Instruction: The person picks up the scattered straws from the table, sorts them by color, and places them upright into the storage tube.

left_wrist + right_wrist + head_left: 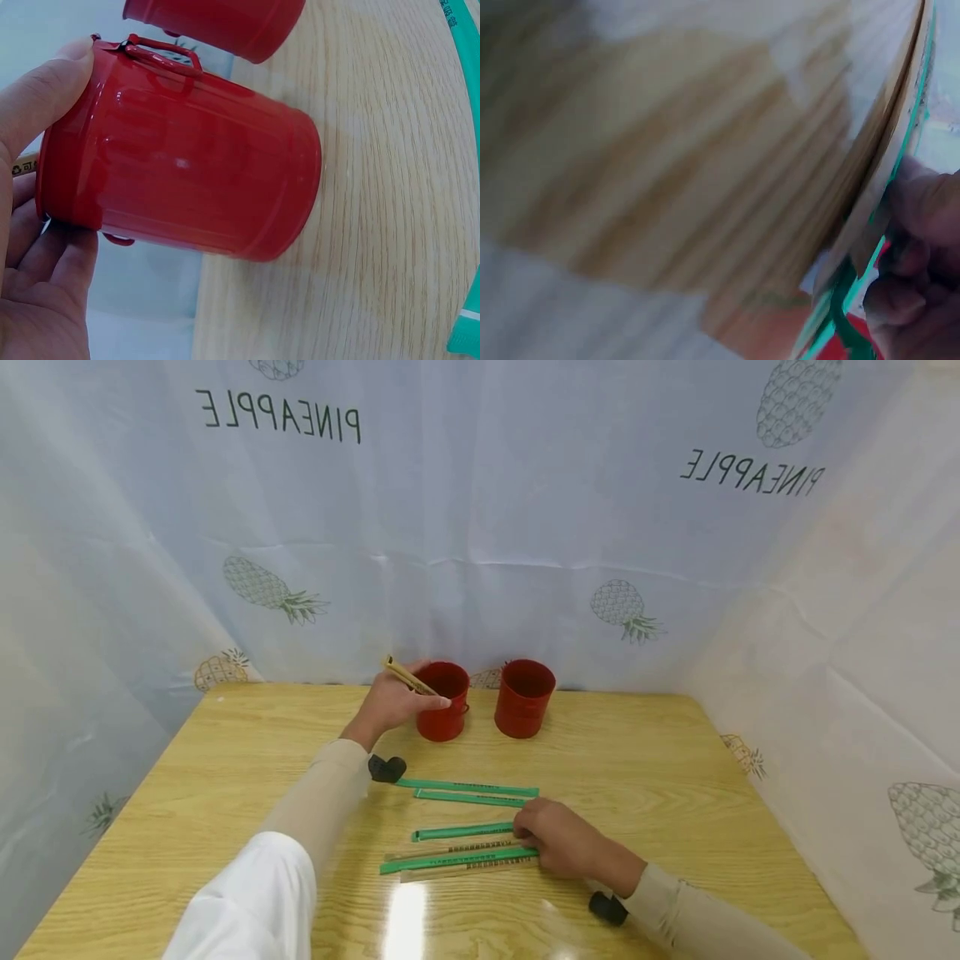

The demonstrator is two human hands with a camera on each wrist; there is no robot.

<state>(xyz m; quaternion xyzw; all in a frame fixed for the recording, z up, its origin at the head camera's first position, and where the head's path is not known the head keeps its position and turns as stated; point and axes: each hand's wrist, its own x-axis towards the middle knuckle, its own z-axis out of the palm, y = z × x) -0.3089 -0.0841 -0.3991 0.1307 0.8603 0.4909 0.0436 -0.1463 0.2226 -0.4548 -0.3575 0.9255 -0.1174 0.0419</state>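
Observation:
My left hand [395, 702] grips the left red bucket [187, 157] at its rim, thumb on one side and fingers on the other, in the left wrist view. A brown-wrapped straw [408, 677] slants out of the bucket's mouth beside this hand. Over the right ends of the straws lying on the table, my right hand [558, 837] pinches a green-wrapped straw [465, 832]. Below it lie another green-wrapped straw [450, 862] and brown-wrapped straws [442, 874]. The right wrist view is blurred, with the fingers [930, 202] curled at the straws.
A second red bucket [522, 702] stands right of the first. Two green-wrapped straws [480, 788] lie farther back on the wooden table [637, 777]. A pineapple-print curtain [480, 510] hangs behind and beside the table. Dark wrist devices [387, 768] are on both arms.

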